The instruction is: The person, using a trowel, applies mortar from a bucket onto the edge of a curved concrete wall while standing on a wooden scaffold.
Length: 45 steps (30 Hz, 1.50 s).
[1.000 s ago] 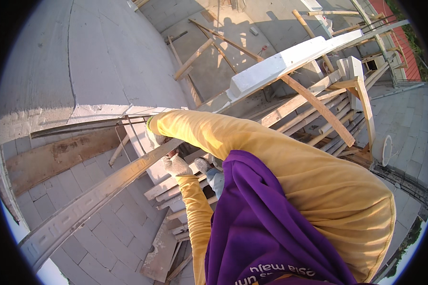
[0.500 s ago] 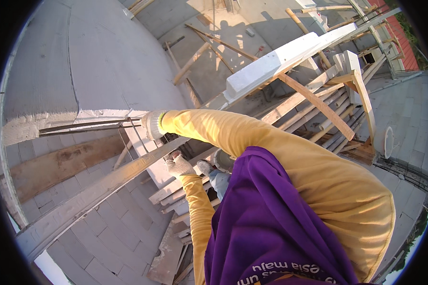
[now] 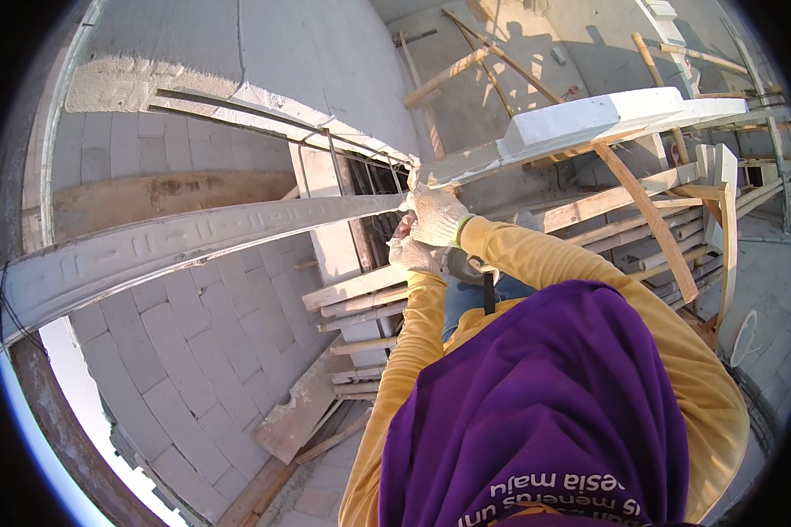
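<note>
Both my hands wear off-white knit gloves and are close together at the right end of a long grey beam [image 3: 202, 230] with stamped marks. My right hand [image 3: 439, 216] is curled at the beam's end, just below the corner of the concrete ledge. Right below it is my left hand [image 3: 413, 254], its fingers bent in, with reddish fingertips showing. What either hand grips is hidden between the gloves. Thin steel bars [image 3: 332, 158] stick out of the ledge beside them, running left along its broken edge.
A white block beam [image 3: 589, 121] lies right of my hands, with a curved wooden strip [image 3: 646, 220] and stacked bamboo poles [image 3: 668, 259] below it. Timber battens [image 3: 360, 288] are stacked left of my body. A grey block wall [image 3: 185, 351] drops away below the beam.
My view has turned, shifting the scene right and the ledge upward. My right hand has come down from the steel bars to my left hand, and the two now meet at the beam's end.
</note>
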{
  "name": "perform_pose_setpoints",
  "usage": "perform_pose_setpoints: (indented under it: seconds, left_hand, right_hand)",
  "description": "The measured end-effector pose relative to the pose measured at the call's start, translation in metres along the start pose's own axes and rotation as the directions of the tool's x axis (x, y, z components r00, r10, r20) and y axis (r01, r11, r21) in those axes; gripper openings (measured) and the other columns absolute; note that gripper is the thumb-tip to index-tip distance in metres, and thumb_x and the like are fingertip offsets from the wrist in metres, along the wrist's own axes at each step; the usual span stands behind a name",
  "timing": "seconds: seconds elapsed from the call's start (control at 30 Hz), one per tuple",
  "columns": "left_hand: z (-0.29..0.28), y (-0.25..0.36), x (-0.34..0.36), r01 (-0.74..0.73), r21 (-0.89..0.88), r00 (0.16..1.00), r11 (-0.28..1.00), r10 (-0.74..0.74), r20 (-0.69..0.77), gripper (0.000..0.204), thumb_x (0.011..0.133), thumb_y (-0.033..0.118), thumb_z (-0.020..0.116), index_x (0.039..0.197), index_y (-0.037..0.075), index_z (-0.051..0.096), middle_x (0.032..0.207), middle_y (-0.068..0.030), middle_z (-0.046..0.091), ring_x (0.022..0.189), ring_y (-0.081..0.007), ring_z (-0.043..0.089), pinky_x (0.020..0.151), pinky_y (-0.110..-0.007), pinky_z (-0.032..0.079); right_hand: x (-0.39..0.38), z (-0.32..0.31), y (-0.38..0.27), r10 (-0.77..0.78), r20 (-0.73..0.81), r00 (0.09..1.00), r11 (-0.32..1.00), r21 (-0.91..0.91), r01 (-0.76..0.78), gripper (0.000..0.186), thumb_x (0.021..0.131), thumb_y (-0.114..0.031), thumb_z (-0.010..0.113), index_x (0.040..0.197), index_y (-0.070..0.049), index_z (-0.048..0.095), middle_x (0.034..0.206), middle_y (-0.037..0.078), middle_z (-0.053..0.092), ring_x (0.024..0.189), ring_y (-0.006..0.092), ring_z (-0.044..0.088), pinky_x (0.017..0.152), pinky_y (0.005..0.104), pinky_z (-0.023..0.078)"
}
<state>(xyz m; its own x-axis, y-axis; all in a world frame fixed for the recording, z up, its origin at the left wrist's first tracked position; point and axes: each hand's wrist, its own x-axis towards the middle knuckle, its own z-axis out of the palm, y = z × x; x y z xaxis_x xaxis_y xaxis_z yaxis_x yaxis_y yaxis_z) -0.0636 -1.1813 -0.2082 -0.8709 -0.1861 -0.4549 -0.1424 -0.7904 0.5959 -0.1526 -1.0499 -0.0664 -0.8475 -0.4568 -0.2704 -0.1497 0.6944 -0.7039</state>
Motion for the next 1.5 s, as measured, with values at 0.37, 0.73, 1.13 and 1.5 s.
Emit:
perform_pose_setpoints:
  seconds: [0.37,0.73,1.13,1.5]
  left_hand:
    - [-0.003,0.0,-0.026,0.262,-0.006,0.964,0.965,-0.261,0.057,0.032,0.098,0.017,0.044,0.125,0.005,0.057,0.119,-0.0106,0.063,0.107,-0.0206,0.06,0.089,-0.032,0.05]
    - [0.019,0.012,-0.025,0.197,0.374,0.98,0.906,-0.177,-0.087,0.034,0.095,0.016,0.051,0.125,0.001,0.058,0.116,-0.0124,0.064,0.1,-0.0222,0.063,0.085,-0.033,0.052]
    - [0.068,0.028,-0.002,-0.17,0.985,0.885,-0.006,0.438,0.155,0.016,0.092,0.016,0.065,0.102,0.004,0.07,0.09,-0.019,0.068,0.085,-0.0356,0.065,0.077,-0.042,0.051]
    - [0.018,0.041,0.018,-0.242,0.845,0.901,0.477,0.434,0.014,0.009,0.095,0.005,0.054,0.101,0.002,0.06,0.084,-0.0063,0.065,0.061,-0.0094,0.055,0.055,-0.023,0.044]
  right_hand:
    - [-0.003,0.033,-0.016,-0.117,0.116,0.986,0.991,-0.054,0.124,0.033,0.091,-0.033,0.056,0.095,-0.003,0.068,0.092,0.022,0.068,0.093,0.0357,0.067,0.082,0.0454,0.052]
    - [-0.028,-0.005,0.011,-0.299,0.106,0.948,0.943,-0.12,0.311,0.029,0.082,-0.03,0.059,0.087,-0.005,0.073,0.098,0.019,0.069,0.093,0.0351,0.067,0.081,0.0457,0.052]
    - [0.017,0.047,0.088,-0.195,-0.224,0.955,0.857,0.435,0.277,0.01,0.089,-0.016,0.059,0.091,-0.006,0.06,0.082,0.006,0.06,0.079,0.0198,0.063,0.069,0.0335,0.05]
    - [0.073,-0.005,0.045,0.157,0.229,0.961,0.253,0.931,-0.263,0.026,0.097,-0.029,0.051,0.106,-0.007,0.062,0.089,0.008,0.067,0.06,0.0219,0.065,0.055,0.0339,0.057]
